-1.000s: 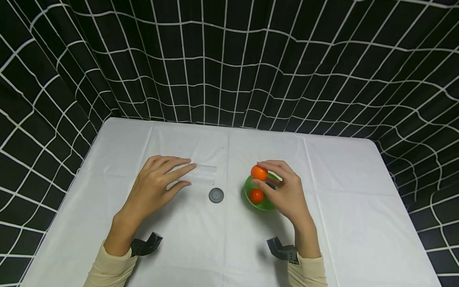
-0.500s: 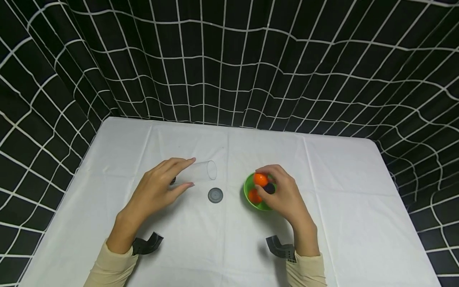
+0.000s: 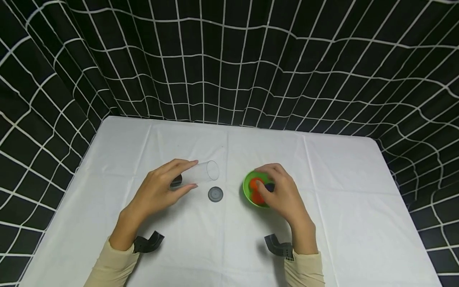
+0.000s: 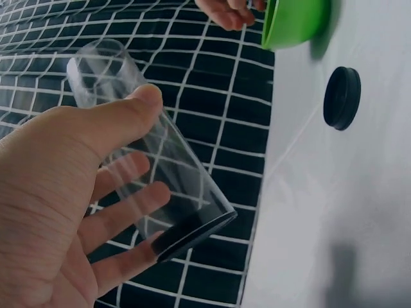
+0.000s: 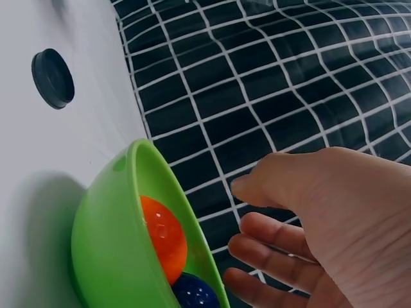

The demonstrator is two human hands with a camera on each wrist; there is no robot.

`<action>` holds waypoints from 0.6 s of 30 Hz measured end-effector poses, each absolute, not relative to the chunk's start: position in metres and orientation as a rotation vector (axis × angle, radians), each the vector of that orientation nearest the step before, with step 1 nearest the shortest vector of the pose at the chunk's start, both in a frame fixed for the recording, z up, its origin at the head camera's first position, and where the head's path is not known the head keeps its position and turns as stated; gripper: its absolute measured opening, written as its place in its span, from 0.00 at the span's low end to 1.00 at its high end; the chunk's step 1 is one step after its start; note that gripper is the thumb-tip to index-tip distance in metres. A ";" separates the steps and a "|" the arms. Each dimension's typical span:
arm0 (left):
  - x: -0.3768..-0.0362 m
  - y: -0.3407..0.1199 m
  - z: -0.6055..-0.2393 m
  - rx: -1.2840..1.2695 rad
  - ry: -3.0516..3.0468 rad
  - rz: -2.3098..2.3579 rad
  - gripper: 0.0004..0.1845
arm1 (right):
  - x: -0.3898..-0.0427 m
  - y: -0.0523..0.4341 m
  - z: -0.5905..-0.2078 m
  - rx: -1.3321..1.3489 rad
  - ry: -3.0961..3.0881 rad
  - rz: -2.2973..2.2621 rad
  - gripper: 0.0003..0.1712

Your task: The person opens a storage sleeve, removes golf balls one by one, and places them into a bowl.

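Observation:
My left hand grips a clear plastic tube, thumb on one side and fingers on the other. The tube has a black cap at one end; its other end faces right in the head view. Over a green bowl hovers my right hand, fingers loosely bent around nothing. Inside the bowl lie two orange balls, one plain in the right wrist view, and a dark blue ball. Part of the bowl is hidden behind the right hand in the head view.
Between the hands, a round dark grey lid lies flat on the white tablecloth. Black netting-patterned cloth hangs behind and along both sides of the table.
The right hand has lowered an orange ball into the bowl and let go of it. The left hand has turned the tube so its far end shows as a ring.

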State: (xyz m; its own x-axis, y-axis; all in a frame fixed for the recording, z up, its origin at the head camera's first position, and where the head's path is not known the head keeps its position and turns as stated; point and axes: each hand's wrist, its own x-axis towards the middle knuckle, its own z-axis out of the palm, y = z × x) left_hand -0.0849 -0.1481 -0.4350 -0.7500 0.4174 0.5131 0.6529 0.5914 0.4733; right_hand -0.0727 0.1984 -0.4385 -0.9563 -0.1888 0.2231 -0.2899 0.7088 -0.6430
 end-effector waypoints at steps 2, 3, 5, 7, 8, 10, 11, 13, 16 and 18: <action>-0.087 -0.146 -0.437 -0.872 -2.462 -0.958 0.30 | -0.073 0.202 -0.438 0.382 -2.764 1.086 0.15; -0.088 -0.145 -0.438 -0.872 -2.459 -0.969 0.30 | -0.073 0.204 -0.437 0.379 -2.759 1.087 0.15; -0.089 -0.143 -0.439 -0.859 -2.469 -0.975 0.30 | -0.074 0.207 -0.437 0.377 -2.747 1.088 0.15; -0.089 -0.143 -0.439 -0.841 -2.489 -0.975 0.30 | -0.075 0.207 -0.437 0.371 -2.731 1.095 0.15; -0.088 -0.143 -0.440 -0.825 -2.498 -0.975 0.30 | -0.076 0.207 -0.437 0.378 -2.727 1.101 0.15; -0.086 -0.144 -0.440 -0.795 -2.509 -0.989 0.30 | -0.077 0.207 -0.438 0.391 -2.722 1.114 0.14; -0.086 -0.145 -0.440 -0.782 -2.515 -1.007 0.31 | -0.077 0.207 -0.439 0.395 -2.720 1.126 0.14; -0.085 -0.147 -0.442 -0.772 -2.530 -1.060 0.30 | -0.077 0.207 -0.439 0.395 -2.712 1.142 0.14; -0.086 -0.147 -0.443 -0.771 -2.569 -1.164 0.29 | -0.076 0.211 -0.438 0.378 -2.686 1.147 0.14; -0.089 -0.146 -0.445 -0.763 -2.606 -1.217 0.29 | -0.075 0.214 -0.437 0.354 -2.670 1.138 0.13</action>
